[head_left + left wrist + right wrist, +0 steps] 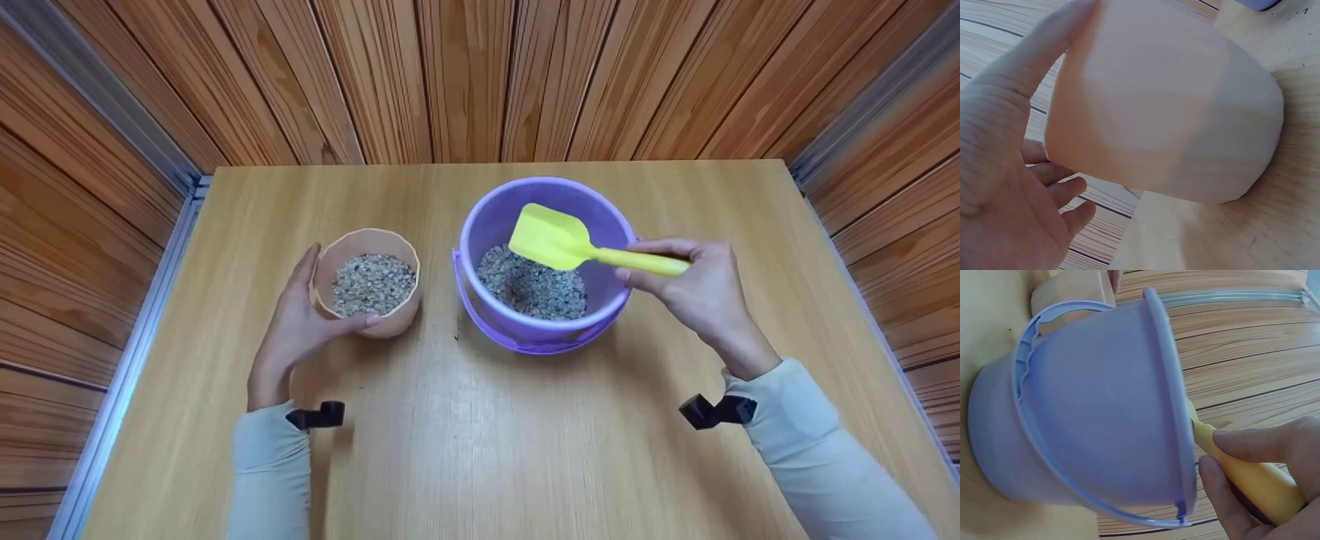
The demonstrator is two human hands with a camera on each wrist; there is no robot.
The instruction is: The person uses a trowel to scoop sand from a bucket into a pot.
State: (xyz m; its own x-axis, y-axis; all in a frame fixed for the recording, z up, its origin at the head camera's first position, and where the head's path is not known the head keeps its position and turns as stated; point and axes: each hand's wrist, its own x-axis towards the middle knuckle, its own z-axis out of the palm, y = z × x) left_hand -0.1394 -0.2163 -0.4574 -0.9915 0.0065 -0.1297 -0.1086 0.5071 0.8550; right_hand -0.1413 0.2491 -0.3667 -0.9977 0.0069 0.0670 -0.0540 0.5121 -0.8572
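My left hand (298, 319) holds a peach-coloured pot (367, 241) by its side, thumb at the near rim and fingers round the left. Pale gravel (373, 285) fills part of it; from the left wrist the pot's smooth outer wall (1151, 101) shows. Between thumb and fingers, my right hand (701, 289) grips the handle of a yellow toy shovel (551, 236). Its blade hangs over a purple bucket (484, 217), and no gravel shows on it. More gravel (544, 289) lies at the bottom of the bucket, with a darker hollow in it.
The bucket's carrying handle (1023, 377) hangs down along its near side. Pot and bucket stand side by side on a wooden table (480, 435). Wood-plank walls (465, 82) enclose the back and both sides. Tiny dark specks lie between the containers.
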